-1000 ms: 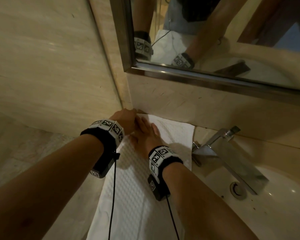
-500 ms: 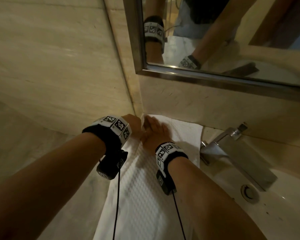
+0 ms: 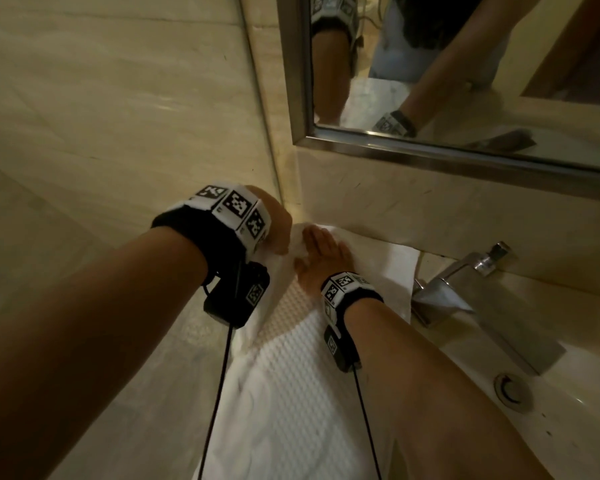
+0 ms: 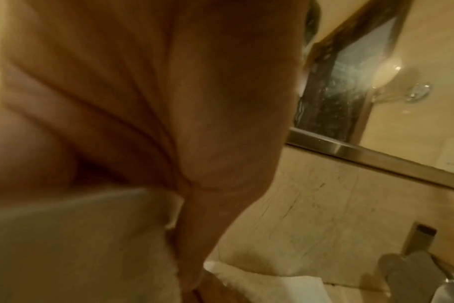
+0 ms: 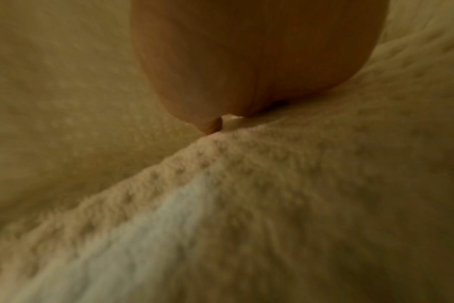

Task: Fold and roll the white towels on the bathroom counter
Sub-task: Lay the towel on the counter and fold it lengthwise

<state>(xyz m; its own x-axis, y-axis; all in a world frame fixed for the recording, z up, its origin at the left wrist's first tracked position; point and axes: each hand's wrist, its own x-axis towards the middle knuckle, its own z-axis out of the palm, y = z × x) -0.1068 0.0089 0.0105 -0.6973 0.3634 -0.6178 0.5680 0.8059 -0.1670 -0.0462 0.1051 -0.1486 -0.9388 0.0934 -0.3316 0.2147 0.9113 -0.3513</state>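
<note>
While the white towel [image 3: 291, 386] lay stretched lengthwise along the counter [image 3: 146, 403], its far end sat tucked into the corner by the wall, right under the mirror [image 3: 465, 81]. Far-left corner of it was lifted, pinched in the left hand [image 3: 274, 223], fingers curled round the edge, which the left wrist view showed too, just blurry. Right hand [image 3: 321, 252] lay flat on the towel just beside it, fingers straight and close together, pressing down. Off to the right were the chrome faucet [image 3: 482, 299] and the sink [image 3: 568, 410] with its drain [image 3: 511, 389], well apart from the hands.
</note>
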